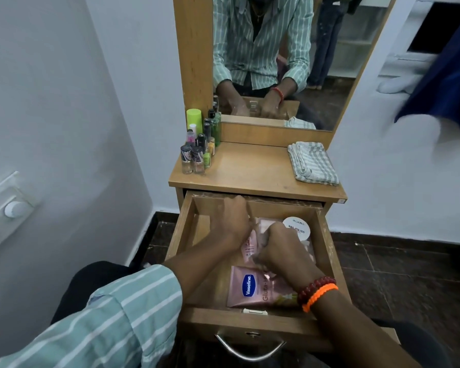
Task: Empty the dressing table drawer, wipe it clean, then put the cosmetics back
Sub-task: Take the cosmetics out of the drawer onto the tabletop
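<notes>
i am reaching both hands into the open drawer point(327, 251): my right hand point(282, 248) is pinching a clear packet, my left hand point(234, 221) is curling beside it, grasp unclear. the vaseline tube point(252, 288) is lying at the drawer's front; nail polish bottles point(197, 155) and cloth point(312, 163) are waiting above the drawer.

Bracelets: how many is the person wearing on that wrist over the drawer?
2, side by side on the right wrist: a dark red beaded bracelet nearer the hand, and an orange bracelet behind it. The left wrist shows none.
</notes>
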{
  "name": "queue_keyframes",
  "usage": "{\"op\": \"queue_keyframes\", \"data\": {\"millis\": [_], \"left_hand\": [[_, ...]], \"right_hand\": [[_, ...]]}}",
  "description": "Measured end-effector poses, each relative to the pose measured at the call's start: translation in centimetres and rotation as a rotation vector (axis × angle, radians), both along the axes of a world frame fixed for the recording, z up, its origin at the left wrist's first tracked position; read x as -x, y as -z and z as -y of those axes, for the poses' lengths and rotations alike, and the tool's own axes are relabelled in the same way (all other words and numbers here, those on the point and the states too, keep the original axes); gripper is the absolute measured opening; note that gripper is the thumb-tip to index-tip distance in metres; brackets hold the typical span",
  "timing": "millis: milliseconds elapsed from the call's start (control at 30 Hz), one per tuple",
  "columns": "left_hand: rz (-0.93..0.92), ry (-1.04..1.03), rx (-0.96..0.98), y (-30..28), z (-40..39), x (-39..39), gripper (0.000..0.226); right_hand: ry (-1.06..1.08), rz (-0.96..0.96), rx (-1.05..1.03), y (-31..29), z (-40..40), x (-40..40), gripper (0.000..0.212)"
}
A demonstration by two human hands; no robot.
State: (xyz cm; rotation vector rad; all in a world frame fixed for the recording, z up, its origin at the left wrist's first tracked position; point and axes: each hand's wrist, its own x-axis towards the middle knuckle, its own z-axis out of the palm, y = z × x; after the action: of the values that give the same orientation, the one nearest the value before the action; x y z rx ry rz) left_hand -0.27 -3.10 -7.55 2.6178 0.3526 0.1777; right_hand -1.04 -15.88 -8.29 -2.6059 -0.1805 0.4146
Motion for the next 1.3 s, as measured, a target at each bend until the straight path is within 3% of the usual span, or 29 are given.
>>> {"op": "queue_keyframes", "data": {"millis": [233,333,433,600,900,1033,1300], "left_hand": [[0.001,-0.134,0.221,-0.2,0.5,0.6,0.025],[0.037,-0.089,0.231,-1.4,-0.2,1.3,0.029],[0.086,-0.014,0.225,-3.0,-0.7,2.5,0.03],[0.221,0.132,0.063,-7.7,-1.4,4.1,0.025],[0.423,0.214,-0.191,-17.9,-4.9,-1.4,0.008],[0.429,0.206,-0.263,-19.1,-6.9,-5.4,0.008],[0.353,0.164,-0.235,-17.9,-10.0,-11.4,0.008]], "right_hand": [[-0.007,0.013,-0.026,-0.1,0.1,0.6,0.034],[-0.021,0.047,-0.089,-0.1,0.3,1.2,0.047],[-0.045,0.117,-0.153,-0.3,0.4,1.6,0.044],[-0.086,0.204,-0.259,-2.9,0.1,0.3,0.018],[-0.228,0.35,-0.37,-11.8,-3.3,-7.1,0.014],[-0.205,0.322,-0.424,-12.0,-6.1,-11.6,0.021],[-0.224,0.328,-0.363,-10.2,-9.7,-17.9,0.014]]}}
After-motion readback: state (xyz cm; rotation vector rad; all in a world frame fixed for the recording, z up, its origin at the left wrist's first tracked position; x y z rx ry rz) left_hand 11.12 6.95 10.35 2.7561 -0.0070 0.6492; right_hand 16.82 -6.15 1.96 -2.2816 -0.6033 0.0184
